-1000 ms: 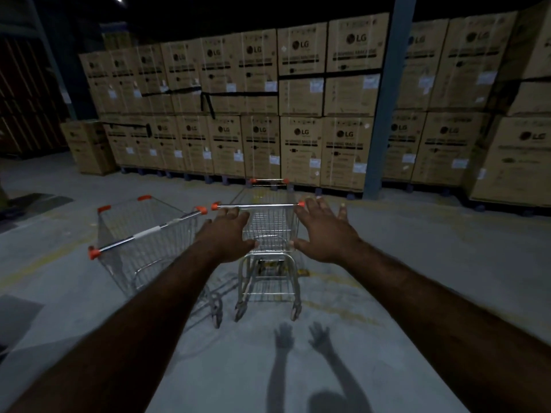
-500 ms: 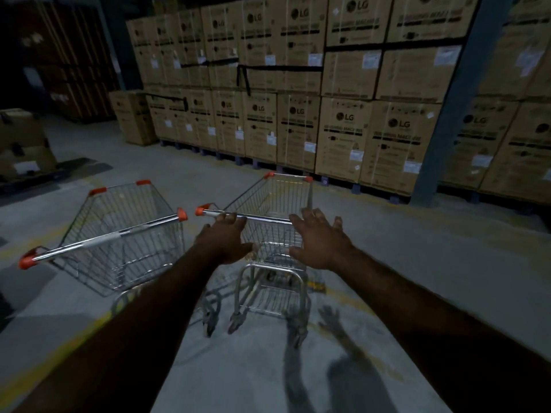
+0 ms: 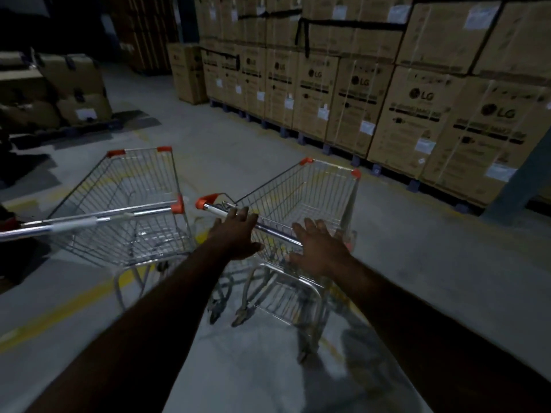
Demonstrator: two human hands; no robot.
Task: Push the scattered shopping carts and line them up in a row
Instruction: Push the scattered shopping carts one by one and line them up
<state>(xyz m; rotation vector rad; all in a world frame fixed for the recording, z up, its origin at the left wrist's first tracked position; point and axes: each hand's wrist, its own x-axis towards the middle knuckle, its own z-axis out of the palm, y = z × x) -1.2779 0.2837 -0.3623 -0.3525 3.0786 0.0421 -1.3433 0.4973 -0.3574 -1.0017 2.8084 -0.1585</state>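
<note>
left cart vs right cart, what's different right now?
The right cart has the left hand and right hand resting on its handle; the left cart is untouched. The left cart's handle carries a white band; none shows on the right cart's. Both: empty wire baskets, orange corner caps.

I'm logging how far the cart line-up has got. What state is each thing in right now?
Right cart: upright, basket empty, handle under both hands.
Left cart: upright, basket empty, untouched, beside the right cart with a gap between them.
Left hand: open, fingers straight over the handle.
Right hand: open, fingers spread on the handle.
Cardboard boxes: stacked, closed.
</note>
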